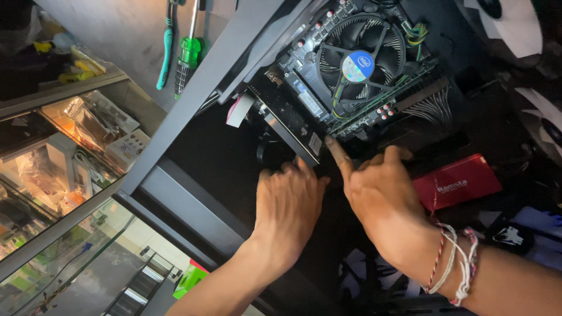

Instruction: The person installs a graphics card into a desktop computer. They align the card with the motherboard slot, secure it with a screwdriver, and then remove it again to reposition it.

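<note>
Left hand (288, 202): fingers curled onto the black expansion card (291, 124), steadying it from below.
Right hand (374, 190): grasps nothing; forefinger presses the card's end.
Card: slotted beside the cooler fan (358, 61), inside the open computer case (193, 111).

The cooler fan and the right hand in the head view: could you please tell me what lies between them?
In the head view, the motherboard's lower edge and a dark expansion card lie between the cooler fan and the right hand, whose index fingertip touches that card's corner.

Bare forearms; the right wrist (453, 263) wears braided thread bracelets.
</note>
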